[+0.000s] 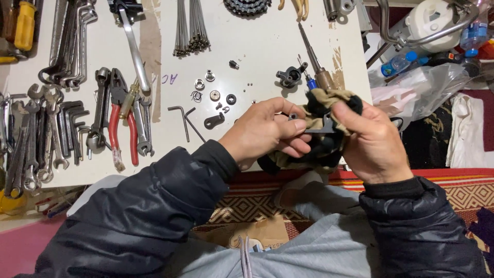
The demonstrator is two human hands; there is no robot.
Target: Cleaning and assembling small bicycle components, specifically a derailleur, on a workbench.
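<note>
Head cam: your left hand point(265, 131) pinches the small black metal part point(315, 126) while your right hand point(371, 141) clamps the tan rag point(329, 103) around it, just above the white table point(257, 46); wipe slowly, grip firm

A white surface point(257, 46) carried the tools: wrenches point(43, 134) lay in rows at the left, with red-handled pliers point(121, 116) and hex keys point(186, 121) beside them. Near the middle lay washers and nuts point(213, 92), a bundle of spokes point(190, 25) above them, and a chain point(247, 6) at the far edge. A black bracket point(290, 76) lay just beside a screwdriver point(315, 56).
</note>
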